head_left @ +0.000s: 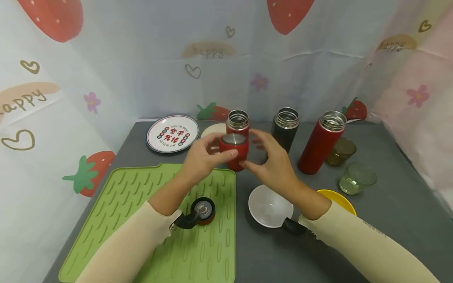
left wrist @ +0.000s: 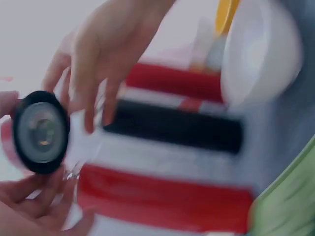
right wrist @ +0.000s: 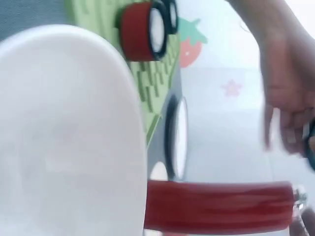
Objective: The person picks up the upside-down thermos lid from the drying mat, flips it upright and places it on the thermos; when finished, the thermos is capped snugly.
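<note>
Both forearms, in pale cream sleeves, reach forward and converge at mid-scene. The left hand [head_left: 201, 159] is raised with its fingers [head_left: 226, 155] curled inward in a pinching grip, thumb on top. The right hand [head_left: 272, 159] faces it, palm inward, fingers [head_left: 260, 135] spread and loosely extended.

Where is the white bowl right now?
In the head view the white bowl sits on the grey table, right of the green mat, beside the yellow dish, under the right forearm.
</note>
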A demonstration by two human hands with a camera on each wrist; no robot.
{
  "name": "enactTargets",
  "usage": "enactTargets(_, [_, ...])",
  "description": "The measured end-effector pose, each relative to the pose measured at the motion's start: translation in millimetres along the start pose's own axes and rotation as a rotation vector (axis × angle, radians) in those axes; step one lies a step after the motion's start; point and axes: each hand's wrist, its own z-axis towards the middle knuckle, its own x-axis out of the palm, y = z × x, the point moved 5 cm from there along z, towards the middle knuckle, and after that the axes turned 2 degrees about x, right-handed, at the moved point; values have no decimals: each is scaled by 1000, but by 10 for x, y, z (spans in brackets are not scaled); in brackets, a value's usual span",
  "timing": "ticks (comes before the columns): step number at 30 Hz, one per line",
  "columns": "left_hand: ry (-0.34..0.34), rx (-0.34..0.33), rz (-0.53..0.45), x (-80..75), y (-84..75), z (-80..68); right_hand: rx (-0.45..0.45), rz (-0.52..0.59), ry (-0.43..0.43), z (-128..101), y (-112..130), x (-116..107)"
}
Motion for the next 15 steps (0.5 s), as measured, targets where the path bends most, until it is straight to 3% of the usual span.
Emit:
enactTargets(4, [-223,166,152,-175,-112,348,275,76,22,216,-235,108])
enactTargets(6, [-280,189,217,-201,-79,498,393,134,61,320,-369,223])
enactTargets(11, [-287,166,271,-150,72,668,532,268,134,464,-645,467])
enactTargets(15, [-259,189,278,-80,112,703,542,237,138,471,-743,495])
